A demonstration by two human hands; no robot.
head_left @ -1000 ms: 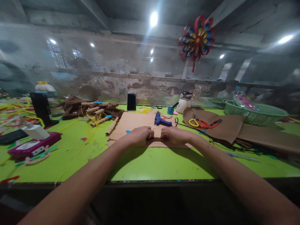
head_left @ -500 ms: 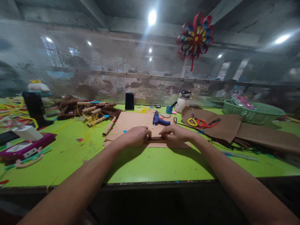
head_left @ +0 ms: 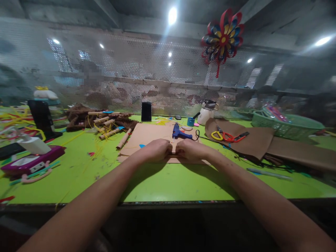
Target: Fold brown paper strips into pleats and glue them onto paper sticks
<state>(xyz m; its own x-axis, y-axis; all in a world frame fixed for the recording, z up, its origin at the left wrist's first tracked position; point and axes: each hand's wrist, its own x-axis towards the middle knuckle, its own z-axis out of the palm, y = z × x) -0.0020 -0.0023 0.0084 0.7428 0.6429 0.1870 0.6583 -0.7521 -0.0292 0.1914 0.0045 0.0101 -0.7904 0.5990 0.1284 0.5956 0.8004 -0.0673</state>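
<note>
My left hand [head_left: 159, 149] and my right hand [head_left: 192, 149] sit close together over the near edge of a tan cardboard sheet [head_left: 147, 133]. Both have their fingers curled down on a narrow dark brown paper strip [head_left: 172, 154], which shows between them; the fingertips are partly hidden. Just beyond my hands lies a blue glue gun [head_left: 182, 133] on the cardboard, its nozzle pointing toward me. A small blue scrap [head_left: 142, 146] rests near my left hand.
Brown paper [head_left: 244, 145] bearing scissors [head_left: 232, 137] lies right, before a green basket [head_left: 288, 122]. Rolled paper tubes [head_left: 107, 127] with yellow strands are at left, near a purple power strip [head_left: 34, 164]. Behind stand a phone [head_left: 146, 112] and a white jar [head_left: 206, 114].
My right hand has slid left along the paper strip, closing the gap between my hands. The left hand stays at nearly the same spot. The whole view has shifted slightly.
</note>
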